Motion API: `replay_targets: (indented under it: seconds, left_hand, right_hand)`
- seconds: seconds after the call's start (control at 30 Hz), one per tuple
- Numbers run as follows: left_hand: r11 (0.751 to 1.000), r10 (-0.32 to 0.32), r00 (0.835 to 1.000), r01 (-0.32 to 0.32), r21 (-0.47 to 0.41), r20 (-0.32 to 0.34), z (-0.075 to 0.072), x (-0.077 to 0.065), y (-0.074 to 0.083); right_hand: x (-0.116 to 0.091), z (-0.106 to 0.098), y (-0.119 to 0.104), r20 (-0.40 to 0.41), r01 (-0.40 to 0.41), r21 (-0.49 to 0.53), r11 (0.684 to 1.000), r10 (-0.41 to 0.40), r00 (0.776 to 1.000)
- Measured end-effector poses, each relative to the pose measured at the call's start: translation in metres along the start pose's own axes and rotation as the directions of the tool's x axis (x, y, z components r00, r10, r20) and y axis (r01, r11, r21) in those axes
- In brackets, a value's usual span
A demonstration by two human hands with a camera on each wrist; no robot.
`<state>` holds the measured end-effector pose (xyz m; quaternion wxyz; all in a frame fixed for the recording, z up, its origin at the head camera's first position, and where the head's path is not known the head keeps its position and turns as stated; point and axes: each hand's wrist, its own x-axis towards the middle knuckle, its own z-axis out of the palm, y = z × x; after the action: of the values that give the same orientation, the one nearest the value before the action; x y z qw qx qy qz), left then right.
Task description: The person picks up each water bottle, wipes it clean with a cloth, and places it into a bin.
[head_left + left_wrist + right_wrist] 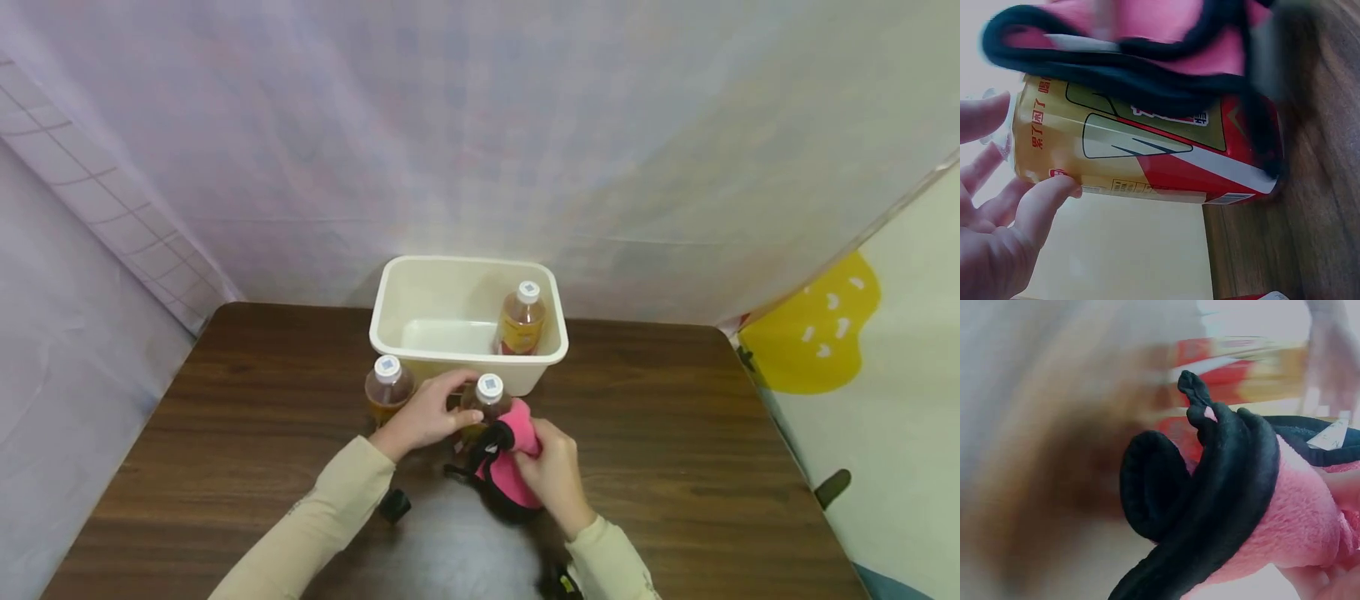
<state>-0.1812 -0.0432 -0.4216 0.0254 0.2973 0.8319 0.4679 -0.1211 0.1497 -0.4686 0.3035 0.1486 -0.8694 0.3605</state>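
Observation:
My left hand [431, 408] holds an upright bottle [491, 390] with a white cap near its top, thumb on one side and fingers on the other. Its gold and red label [1116, 140] shows in the left wrist view. In my right hand [557, 468] is a pink fleece piece with black trim [513, 479], gripped in a bunch against the near right side of that bottle. A black-edged opening and a small white tag [1332, 434] on the fleece show in the right wrist view. Part of the bottle is hidden behind the fleece.
A cream plastic bin [468, 358] stands behind the hands, with a similar bottle [522, 321] inside at its right end. Another bottle [387, 387] stands left of my left hand. Everything is on a dark wooden table [675, 417], with hanging cloth [480, 142] behind.

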Motion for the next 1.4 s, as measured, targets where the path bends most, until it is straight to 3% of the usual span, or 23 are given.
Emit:
replay_targets:
  seconds: [0.23,0.4,0.67,0.87,0.97,1.23,1.4]
  left_hand:
    - [0.999,-0.027,1.000,0.027,-0.018,0.005,0.000,0.001,-0.001]
    - [0.999,-0.038,0.999,0.037,-0.027,-0.006,0.000,0.000,0.002]
    - [0.999,-0.022,0.999,0.023,0.046,-0.024,0.001,-0.003,0.001]
    - [0.998,0.002,1.000,-0.001,0.056,-0.020,0.002,-0.001,-0.001]
    - [0.999,0.003,1.000,-0.003,0.045,-0.002,0.001,0.000,-0.001]
    - [1.000,-0.016,0.999,0.017,-0.020,0.046,-0.001,0.001,0.000]
    - [0.998,-0.038,0.998,0.041,-0.057,0.049,-0.001,0.000,-0.001]
  right_hand:
    - [0.037,-0.018,-0.022,0.023,0.098,0.015,0.995,-0.098,0.995]
    - [0.042,-0.019,-0.028,0.045,0.057,-0.014,0.998,-0.056,0.997]
    - [0.025,-0.011,-0.020,-0.019,0.025,0.030,0.999,-0.024,1.000]
    - [0.004,0.001,-0.001,0.055,-0.164,0.066,0.984,0.161,0.985]
    - [-0.006,0.008,0.008,0.093,-0.217,0.070,0.974,0.211,0.973]
    - [-0.022,0.021,0.024,0.181,-0.275,0.032,0.961,0.265,0.947]
    - [-0.023,0.021,0.026,0.166,-0.229,0.021,0.973,0.222,0.961]
